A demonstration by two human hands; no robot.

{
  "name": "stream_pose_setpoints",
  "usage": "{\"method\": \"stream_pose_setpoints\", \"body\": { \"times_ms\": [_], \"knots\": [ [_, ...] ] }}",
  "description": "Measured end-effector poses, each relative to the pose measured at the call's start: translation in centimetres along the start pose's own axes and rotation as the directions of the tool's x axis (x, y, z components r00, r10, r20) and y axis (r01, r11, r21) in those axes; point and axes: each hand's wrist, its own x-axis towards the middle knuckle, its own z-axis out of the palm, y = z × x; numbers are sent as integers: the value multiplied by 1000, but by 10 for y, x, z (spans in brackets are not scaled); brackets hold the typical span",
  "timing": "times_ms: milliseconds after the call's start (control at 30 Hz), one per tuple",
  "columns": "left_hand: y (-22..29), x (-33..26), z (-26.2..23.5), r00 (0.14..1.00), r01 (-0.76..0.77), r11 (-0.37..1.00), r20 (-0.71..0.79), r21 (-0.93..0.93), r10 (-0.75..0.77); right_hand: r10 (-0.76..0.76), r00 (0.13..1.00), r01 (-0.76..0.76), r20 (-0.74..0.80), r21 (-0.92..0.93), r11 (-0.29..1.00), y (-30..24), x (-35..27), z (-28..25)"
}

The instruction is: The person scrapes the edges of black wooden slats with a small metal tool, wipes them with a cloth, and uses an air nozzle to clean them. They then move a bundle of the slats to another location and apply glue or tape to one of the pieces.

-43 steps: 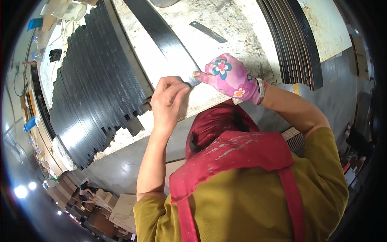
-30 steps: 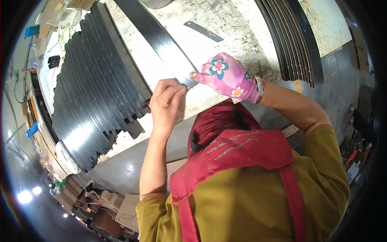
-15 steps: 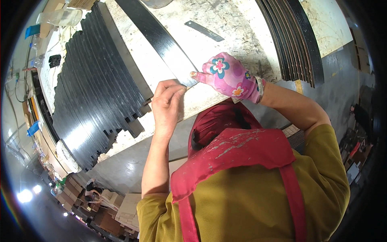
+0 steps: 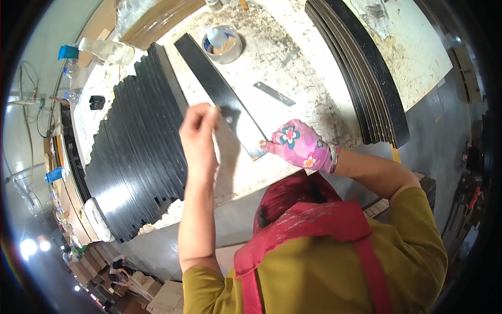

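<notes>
A long black strip [image 4: 222,94] lies slantwise on the worn white tabletop [image 4: 251,63], its near end by my right hand. My right hand [image 4: 303,146], in a pink flowered glove, is closed at that end, with its thumb on the strip's edge. Bare and raised above the table left of the strip, my left hand [image 4: 198,123] has its fingers curled into a pinch; whatever it holds, if anything, is too small to make out. A big row of black strips [image 4: 136,152] leans packed together just left of that hand.
Beyond the strip sits a round tub [image 4: 234,51] with brown material and a pale bottle-like piece inside. A flat dark blade-like tool [image 4: 274,94] lies right of the strip. More black strips [image 4: 361,78] are stacked at the right. A clear bottle [image 4: 107,51] lies far left.
My left hand has lifted off the strip's near end and moved up and left. My right hand keeps to the strip's end. The whole view has shifted, bringing the tub into full sight.
</notes>
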Motion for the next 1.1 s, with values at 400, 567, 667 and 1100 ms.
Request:
{"method": "stream_pose_setpoints", "body": {
  "times_ms": [400, 567, 667, 1100],
  "knots": [
    [5, 147, 9, 808, -541, 371, 345, 755, 478, 196, 962, -234, 188, 208, 950, -1, 8, -1],
    [3, 40, -6, 730, -609, 655, 639, 448, 242, 44, 983, -34, 179, -62, 998, -2, 7, -9],
    [5, -9, -18, 630, -656, 597, 770, 462, 97, -71, 989, 84, 133, -98, 992, -2, 4, -5],
    [1, -45, -33, 489, -853, 249, 869, 459, 72, -144, 990, 139, -17, -168, 976, -1, 1, -1]
  ]
}}
